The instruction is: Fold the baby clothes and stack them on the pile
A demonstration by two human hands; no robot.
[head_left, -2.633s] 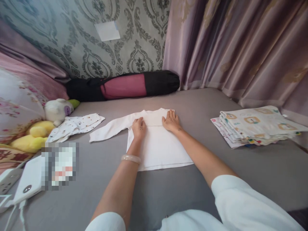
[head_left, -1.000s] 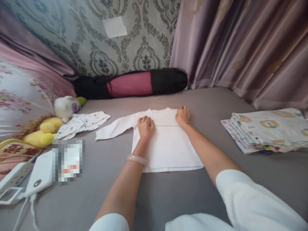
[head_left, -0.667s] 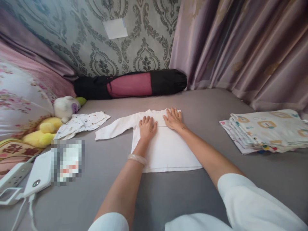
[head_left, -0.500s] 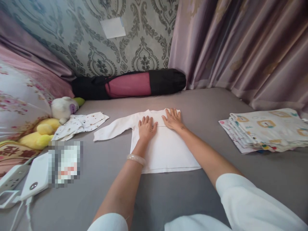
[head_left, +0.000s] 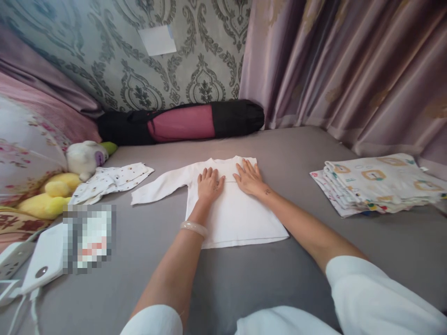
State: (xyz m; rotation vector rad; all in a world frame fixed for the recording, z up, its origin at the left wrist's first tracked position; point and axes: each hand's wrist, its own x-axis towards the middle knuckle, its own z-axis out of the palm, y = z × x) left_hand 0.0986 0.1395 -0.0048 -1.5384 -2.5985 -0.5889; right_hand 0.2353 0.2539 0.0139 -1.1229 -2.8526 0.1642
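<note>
Head view slants down, seemingly near hands [head_left: 210, 185].

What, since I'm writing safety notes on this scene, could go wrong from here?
The left hand and right hand lie flat on the white shirt, so sliding either one could wrinkle it.
The stack of folded cloths has uneven edges; a bump might make it slip.
White cables hang at the white device near the picture's lower left corner; a careless sweep could snag them.

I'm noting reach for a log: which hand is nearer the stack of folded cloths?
Right. The right hand lies on the shirt, left of the stack; the left hand, also on the shirt, is farther left.
</note>
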